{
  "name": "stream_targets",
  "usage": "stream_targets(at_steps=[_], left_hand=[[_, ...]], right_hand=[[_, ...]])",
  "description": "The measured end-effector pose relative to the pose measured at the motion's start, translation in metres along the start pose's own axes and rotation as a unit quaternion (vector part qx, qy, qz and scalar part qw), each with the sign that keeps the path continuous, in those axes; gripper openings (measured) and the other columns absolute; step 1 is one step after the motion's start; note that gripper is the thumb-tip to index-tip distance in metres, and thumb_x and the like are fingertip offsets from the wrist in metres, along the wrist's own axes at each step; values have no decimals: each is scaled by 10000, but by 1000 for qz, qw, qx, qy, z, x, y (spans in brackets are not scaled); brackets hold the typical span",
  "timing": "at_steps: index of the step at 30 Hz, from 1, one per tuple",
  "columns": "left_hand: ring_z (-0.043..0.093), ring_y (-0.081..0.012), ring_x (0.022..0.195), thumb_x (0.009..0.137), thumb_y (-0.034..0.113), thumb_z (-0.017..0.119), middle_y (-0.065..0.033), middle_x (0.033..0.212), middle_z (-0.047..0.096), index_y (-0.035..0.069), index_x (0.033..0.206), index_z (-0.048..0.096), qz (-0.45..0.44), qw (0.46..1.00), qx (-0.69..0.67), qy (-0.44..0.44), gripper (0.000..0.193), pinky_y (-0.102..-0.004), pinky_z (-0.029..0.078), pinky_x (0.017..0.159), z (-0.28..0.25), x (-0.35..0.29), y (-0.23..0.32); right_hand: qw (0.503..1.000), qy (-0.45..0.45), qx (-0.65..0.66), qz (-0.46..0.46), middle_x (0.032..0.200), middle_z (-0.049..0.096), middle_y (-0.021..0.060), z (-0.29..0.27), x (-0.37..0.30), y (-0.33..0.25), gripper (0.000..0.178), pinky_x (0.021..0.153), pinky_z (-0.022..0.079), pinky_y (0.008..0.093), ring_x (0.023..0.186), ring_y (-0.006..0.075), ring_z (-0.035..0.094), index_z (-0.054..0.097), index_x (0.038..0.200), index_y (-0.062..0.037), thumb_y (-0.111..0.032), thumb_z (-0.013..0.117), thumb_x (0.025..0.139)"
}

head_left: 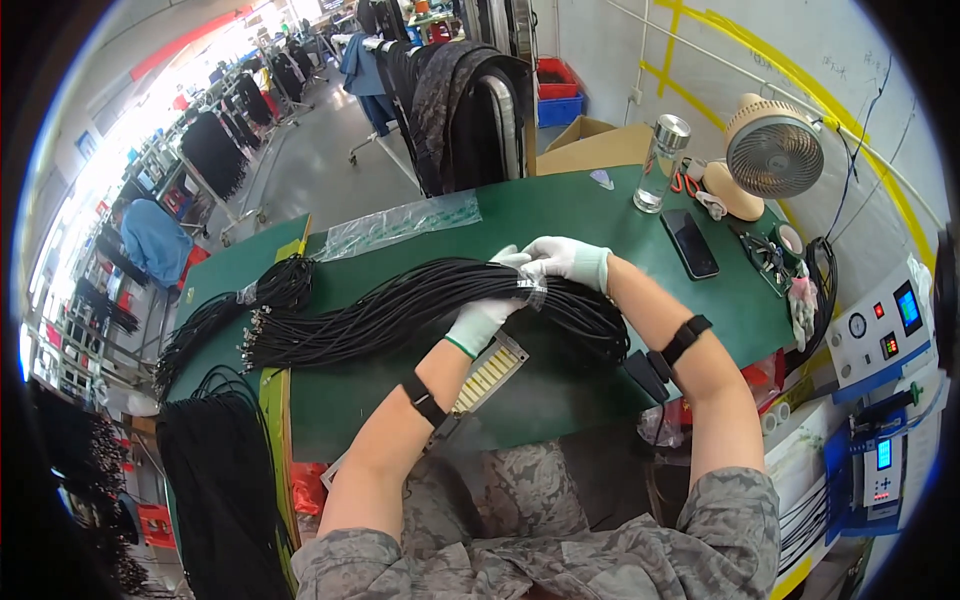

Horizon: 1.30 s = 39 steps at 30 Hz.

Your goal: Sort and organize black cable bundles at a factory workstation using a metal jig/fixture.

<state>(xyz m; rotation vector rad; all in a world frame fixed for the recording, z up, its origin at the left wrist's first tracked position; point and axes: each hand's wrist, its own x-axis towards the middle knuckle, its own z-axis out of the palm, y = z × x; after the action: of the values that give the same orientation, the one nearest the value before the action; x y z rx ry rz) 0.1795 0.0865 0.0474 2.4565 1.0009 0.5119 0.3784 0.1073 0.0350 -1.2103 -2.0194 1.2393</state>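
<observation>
A thick bundle of black cables lies across the green table, its metal connector ends fanned out at the left. Clear plastic wrap with dark print binds it near the right end. My left hand, in a white glove, is wrapped round the bundle from below, with its fingertips showing above the far side. From above, my right hand, also gloved, bends its fingers against the bundle's far edge beside the wrap. Exactly what its fingertips pinch is hidden. A second tied cable bundle rests farther left.
A metal plate with yellow strips sits under my left forearm. On the table's right are a phone, a glass bottle, a fan and tools. A plastic bag lies behind the bundle. Black cables hang at the left.
</observation>
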Motion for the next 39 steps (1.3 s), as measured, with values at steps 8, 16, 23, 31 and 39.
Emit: stream_targets(at_steps=[8, 16, 23, 31, 39], left_hand=[[602, -184, 983, 861, 228, 597, -127, 1071, 626, -26, 1096, 597, -20, 997, 67, -24, 346, -290, 490, 822, 11, -18, -25], [638, -176, 767, 822, 248, 590, -81, 737, 649, 7, 926, 661, -84, 955, -230, -166, 272, -322, 512, 672, -13, -35, 7], [617, -177, 948, 932, 156, 519, -95, 972, 662, -62, 1089, 600, -76, 752, -652, 49, 280, -297, 491, 832, -37, -70, 57], [521, -211, 1141, 957, 91, 473, -137, 1319, 498, -54, 1228, 534, -27, 724, -642, 250, 313, -315, 465, 911, -35, -57, 2], [512, -262, 1181, 972, 149, 461, -151, 1255, 548, -23, 1274, 501, -142, 722, -622, 269, 349, -381, 407, 1006, -52, -133, -16]], right_hand=[[940, 142, -312, -10, 958, 650, 162, 34, -51, -87, 467, 846, 472, 352, 941, 307, 616, 606, 1108, -70, -444, 616, 829], [893, 208, -396, -54, 837, 644, 108, 31, -19, -46, 383, 789, 483, 384, 841, 294, 627, 617, 974, -99, -444, 617, 810], [812, 341, -425, -209, 949, 653, 140, 27, -7, -28, 435, 780, 498, 387, 875, 309, 626, 612, 1104, -81, -417, 605, 827], [979, 164, 71, -93, 1077, 630, 133, 46, -23, -87, 434, 830, 500, 371, 937, 315, 620, 559, 1216, -109, -244, 627, 809], [819, 278, -489, 111, 1036, 633, 166, -72, -4, 22, 475, 866, 473, 406, 982, 346, 589, 598, 1161, -145, -402, 613, 762]])
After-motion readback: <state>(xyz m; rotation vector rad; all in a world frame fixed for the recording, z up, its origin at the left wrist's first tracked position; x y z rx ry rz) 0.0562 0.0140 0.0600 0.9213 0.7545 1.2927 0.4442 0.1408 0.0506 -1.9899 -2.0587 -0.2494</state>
